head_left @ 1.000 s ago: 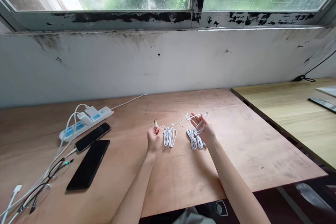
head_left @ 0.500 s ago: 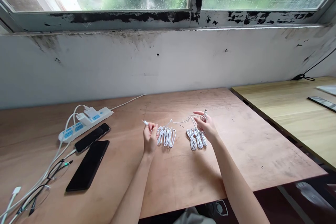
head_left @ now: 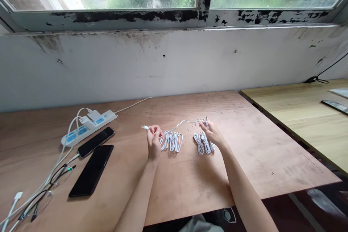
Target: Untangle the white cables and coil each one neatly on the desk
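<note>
A white USB cable (head_left: pixel 179 123) runs in a slack line between my two hands above the table. My left hand (head_left: pixel 154 139) pinches it near one end, and the USB plug (head_left: pixel 145 127) points out to the left. In my right hand (head_left: pixel 212 130) is the other end, its small connector (head_left: pixel 206 119) sticking up past the fingers. Just right of my left hand lies a coiled white cable (head_left: pixel 174 141). A second bundle of coiled white cable (head_left: pixel 202 143) rests on the table below my right hand.
To the left are a white power strip (head_left: pixel 91 127) with chargers plugged in, two black phones (head_left: pixel 95 142) (head_left: pixel 91 171), glasses (head_left: pixel 58 174) and loose white cables. A pale wooden table (head_left: pixel 299 112) adjoins on the right, with another phone (head_left: pixel 335 106).
My left hand has turned its plug to point more level and further left. The right hand has shifted slightly left and down, its fingers closing in around the connector.
</note>
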Demonstrator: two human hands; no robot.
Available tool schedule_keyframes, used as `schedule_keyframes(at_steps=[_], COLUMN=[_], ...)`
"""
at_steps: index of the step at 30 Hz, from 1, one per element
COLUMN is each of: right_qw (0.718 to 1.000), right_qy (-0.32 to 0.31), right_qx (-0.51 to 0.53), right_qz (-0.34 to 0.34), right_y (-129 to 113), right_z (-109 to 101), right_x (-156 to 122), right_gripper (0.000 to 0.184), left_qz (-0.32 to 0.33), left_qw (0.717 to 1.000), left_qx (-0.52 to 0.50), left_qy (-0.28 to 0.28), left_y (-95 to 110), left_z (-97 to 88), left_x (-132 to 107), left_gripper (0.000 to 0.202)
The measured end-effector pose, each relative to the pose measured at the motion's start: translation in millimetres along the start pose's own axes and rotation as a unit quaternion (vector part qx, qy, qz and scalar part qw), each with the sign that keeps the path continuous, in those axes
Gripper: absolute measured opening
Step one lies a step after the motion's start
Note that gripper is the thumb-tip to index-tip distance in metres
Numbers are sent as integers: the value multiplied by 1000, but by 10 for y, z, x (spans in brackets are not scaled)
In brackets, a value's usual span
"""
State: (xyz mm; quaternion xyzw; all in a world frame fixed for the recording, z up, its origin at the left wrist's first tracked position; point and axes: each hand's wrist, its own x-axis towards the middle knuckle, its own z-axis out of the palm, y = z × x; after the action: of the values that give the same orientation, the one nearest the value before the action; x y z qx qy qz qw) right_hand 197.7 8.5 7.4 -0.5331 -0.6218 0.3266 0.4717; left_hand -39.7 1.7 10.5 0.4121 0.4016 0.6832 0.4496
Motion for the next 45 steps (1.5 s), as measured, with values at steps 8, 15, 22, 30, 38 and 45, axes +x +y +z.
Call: schedule_keyframes(at_steps=[8, 15, 22, 30, 38, 45], right_qw=[894, 910, 907, 887, 995, 975], right_qy=[102, 244, 251, 128, -71, -131], right_qx=[430, 324, 331, 437, 70, -169], right_qz=[70, 81, 64, 79, -16, -66], right_y=[54, 75, 43, -84, -246, -192], right_z=[229, 254, 157, 65, 0, 97], right_x=[50, 52, 51, 45, -85, -103], right_gripper=[27, 31, 36, 38, 26, 12], left_qz=[-77, -161, -214, -220, -206, -143], left_qw=[987, 961, 950, 962, 974, 973], left_qx=[104, 133, 71, 68, -75, -180], left_qy=[-91, -181, -215, -145, -63, -4], left_y=[-71, -114, -81, -37, 71, 113], left_z=[98, 97, 58, 81, 74, 31], left_x=[-40, -64, -63, -66, -26, 18], left_gripper=[42, 45, 40, 41, 39, 34])
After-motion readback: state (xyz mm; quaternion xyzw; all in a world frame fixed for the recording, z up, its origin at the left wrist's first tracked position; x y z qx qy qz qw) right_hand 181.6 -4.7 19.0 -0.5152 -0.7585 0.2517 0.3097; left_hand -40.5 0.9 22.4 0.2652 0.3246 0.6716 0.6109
